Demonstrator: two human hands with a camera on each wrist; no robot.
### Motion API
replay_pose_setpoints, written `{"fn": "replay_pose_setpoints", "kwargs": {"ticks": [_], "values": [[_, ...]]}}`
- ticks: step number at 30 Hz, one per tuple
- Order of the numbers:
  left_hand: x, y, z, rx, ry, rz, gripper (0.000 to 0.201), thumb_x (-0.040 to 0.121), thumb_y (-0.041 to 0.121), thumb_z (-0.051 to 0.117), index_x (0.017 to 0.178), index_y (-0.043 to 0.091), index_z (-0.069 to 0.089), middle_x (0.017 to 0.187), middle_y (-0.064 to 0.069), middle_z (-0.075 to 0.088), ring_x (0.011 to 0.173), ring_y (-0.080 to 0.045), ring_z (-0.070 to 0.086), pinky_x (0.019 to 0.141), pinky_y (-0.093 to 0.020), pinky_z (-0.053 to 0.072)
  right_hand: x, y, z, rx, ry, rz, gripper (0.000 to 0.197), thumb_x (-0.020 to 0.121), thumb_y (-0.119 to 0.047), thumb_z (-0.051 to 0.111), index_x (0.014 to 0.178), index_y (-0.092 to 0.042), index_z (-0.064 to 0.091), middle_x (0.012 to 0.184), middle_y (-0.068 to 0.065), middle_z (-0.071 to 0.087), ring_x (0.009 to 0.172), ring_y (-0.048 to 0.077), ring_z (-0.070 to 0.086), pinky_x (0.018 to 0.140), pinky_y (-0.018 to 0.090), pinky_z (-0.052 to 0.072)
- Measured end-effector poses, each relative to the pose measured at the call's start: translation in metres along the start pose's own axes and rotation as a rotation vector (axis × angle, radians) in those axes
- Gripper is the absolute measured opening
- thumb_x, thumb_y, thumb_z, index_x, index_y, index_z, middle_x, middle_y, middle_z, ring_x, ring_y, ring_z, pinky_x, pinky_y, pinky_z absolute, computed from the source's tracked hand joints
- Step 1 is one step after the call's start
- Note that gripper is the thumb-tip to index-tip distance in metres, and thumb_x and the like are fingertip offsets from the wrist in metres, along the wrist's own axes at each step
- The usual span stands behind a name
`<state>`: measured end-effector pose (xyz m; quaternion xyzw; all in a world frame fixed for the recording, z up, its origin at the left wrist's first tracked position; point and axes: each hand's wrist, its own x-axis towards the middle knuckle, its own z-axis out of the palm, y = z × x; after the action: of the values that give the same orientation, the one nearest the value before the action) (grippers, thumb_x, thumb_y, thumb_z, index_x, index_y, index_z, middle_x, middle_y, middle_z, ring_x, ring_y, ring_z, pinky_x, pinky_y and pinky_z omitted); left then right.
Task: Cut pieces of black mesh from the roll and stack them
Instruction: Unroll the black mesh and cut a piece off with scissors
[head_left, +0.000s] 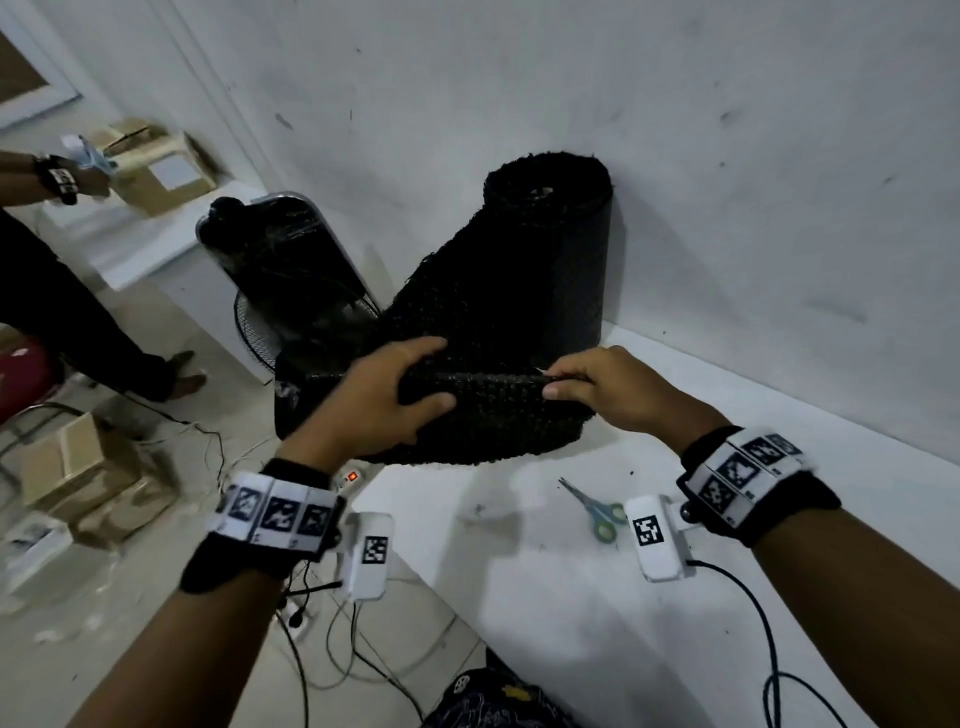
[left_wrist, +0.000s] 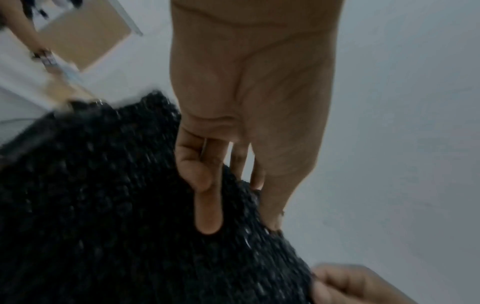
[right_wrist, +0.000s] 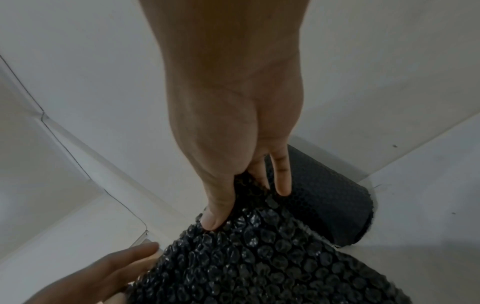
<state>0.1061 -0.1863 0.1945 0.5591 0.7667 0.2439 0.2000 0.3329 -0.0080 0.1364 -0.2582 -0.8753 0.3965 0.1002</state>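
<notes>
A roll of black mesh stands upright on the white table against the wall, its loose end pulled out toward me and folded over into a ridge. My left hand grips the fold near its middle, thumb in front and fingers over the far side. My right hand pinches the fold's right end between thumb and fingers. In the left wrist view my left hand holds the bubbly black sheet. In the right wrist view my right hand's thumb presses the sheet, with the roll behind.
Scissors with green and blue handles lie shut on the white table below the mesh. A black fan stands left of the roll. Another person handles cardboard boxes at far left. Cables and boxes litter the floor.
</notes>
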Motion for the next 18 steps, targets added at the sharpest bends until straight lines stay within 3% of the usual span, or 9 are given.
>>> {"fn": "replay_pose_setpoints", "kwargs": {"ticks": [3, 4, 6, 9, 12, 13, 15, 17, 18], "values": [[0.014, 0.009, 0.029, 0.153, -0.107, 0.057, 0.049, 0.092, 0.032, 0.070, 0.138, 0.022, 0.056, 0.128, 0.002, 0.059, 0.083, -0.009, 0.063, 0.068, -0.024, 0.054, 0.000, -0.005, 0.000, 0.003, -0.063, 0.014, 0.014, 0.096, -0.031, 0.063, 0.098, -0.021, 0.073, 0.084, -0.005, 0.071, 0.080, 0.010, 0.064, 0.073, 0.025, 0.046], [0.019, 0.009, 0.033, 0.191, -0.104, 0.052, 0.040, 0.094, 0.031, 0.068, 0.132, 0.020, 0.061, 0.125, -0.001, 0.063, 0.081, -0.009, 0.061, 0.072, -0.025, 0.051, -0.001, -0.004, -0.001, 0.013, -0.060, 0.023, 0.015, 0.096, -0.031, 0.063, 0.099, -0.022, 0.074, 0.085, -0.006, 0.071, 0.081, 0.008, 0.064, 0.074, 0.024, 0.046], [0.023, 0.007, 0.036, 0.207, -0.088, 0.046, 0.027, 0.097, 0.028, 0.065, 0.122, 0.018, 0.067, 0.117, -0.002, 0.067, 0.073, -0.007, 0.057, 0.073, -0.028, 0.049, -0.007, 0.003, 0.000, 0.044, -0.009, 0.040, 0.016, 0.094, -0.033, 0.066, 0.102, -0.023, 0.074, 0.089, -0.007, 0.072, 0.084, 0.004, 0.064, 0.075, 0.021, 0.047], [0.021, -0.005, 0.038, 0.248, -0.064, 0.058, 0.020, 0.095, 0.026, 0.067, 0.113, 0.019, 0.071, 0.110, -0.002, 0.066, 0.096, -0.020, 0.063, 0.086, -0.038, 0.052, -0.020, 0.029, 0.013, 0.164, 0.137, 0.133, 0.021, 0.090, -0.040, 0.069, 0.107, -0.028, 0.070, 0.098, -0.016, 0.070, 0.093, -0.004, 0.061, 0.077, 0.009, 0.044], [0.011, -0.017, 0.046, 0.291, -0.054, 0.035, 0.015, 0.093, 0.021, 0.067, 0.108, 0.019, 0.070, 0.105, -0.001, 0.064, 0.099, -0.025, 0.062, 0.087, -0.042, 0.052, -0.035, 0.068, 0.038, 0.221, 0.198, 0.291, 0.016, 0.093, -0.037, 0.066, 0.102, -0.025, 0.070, 0.096, -0.014, 0.070, 0.089, 0.000, 0.062, 0.077, 0.017, 0.045], [0.007, -0.022, 0.051, 0.291, -0.063, 0.021, 0.014, 0.093, 0.021, 0.067, 0.106, 0.020, 0.069, 0.103, 0.000, 0.063, 0.097, -0.024, 0.062, 0.085, -0.043, 0.053, -0.041, 0.083, 0.049, 0.209, 0.184, 0.344, 0.013, 0.093, -0.033, 0.068, 0.098, -0.021, 0.071, 0.093, -0.009, 0.070, 0.085, 0.005, 0.063, 0.076, 0.020, 0.045], [0.001, -0.028, 0.061, 0.275, -0.088, -0.006, 0.016, 0.092, 0.018, 0.066, 0.108, 0.021, 0.067, 0.102, 0.001, 0.062, 0.095, -0.023, 0.062, 0.083, -0.044, 0.054, -0.050, 0.112, 0.074, 0.137, 0.090, 0.462, 0.005, 0.088, -0.021, 0.072, 0.087, -0.019, 0.068, 0.090, 0.001, 0.072, 0.079, 0.013, 0.063, 0.068, 0.016, 0.043], [-0.005, -0.035, 0.070, 0.226, -0.094, 0.001, 0.025, 0.091, 0.017, 0.068, 0.116, 0.021, 0.067, 0.104, -0.001, 0.062, 0.095, -0.022, 0.063, 0.084, -0.043, 0.056, -0.058, 0.137, 0.103, 0.019, -0.042, 0.558, 0.011, 0.085, -0.019, 0.073, 0.084, -0.024, 0.063, 0.101, 0.007, 0.072, 0.087, 0.019, 0.065, 0.068, 0.013, 0.044], [-0.008, -0.036, 0.073, 0.204, -0.092, 0.010, 0.030, 0.090, 0.018, 0.070, 0.119, 0.021, 0.067, 0.105, -0.002, 0.061, 0.092, -0.021, 0.064, 0.084, -0.042, 0.057, -0.060, 0.145, 0.116, -0.038, -0.084, 0.574, 0.012, 0.085, -0.021, 0.071, 0.086, -0.026, 0.060, 0.107, 0.007, 0.071, 0.094, 0.022, 0.065, 0.073, 0.019, 0.047]]}}
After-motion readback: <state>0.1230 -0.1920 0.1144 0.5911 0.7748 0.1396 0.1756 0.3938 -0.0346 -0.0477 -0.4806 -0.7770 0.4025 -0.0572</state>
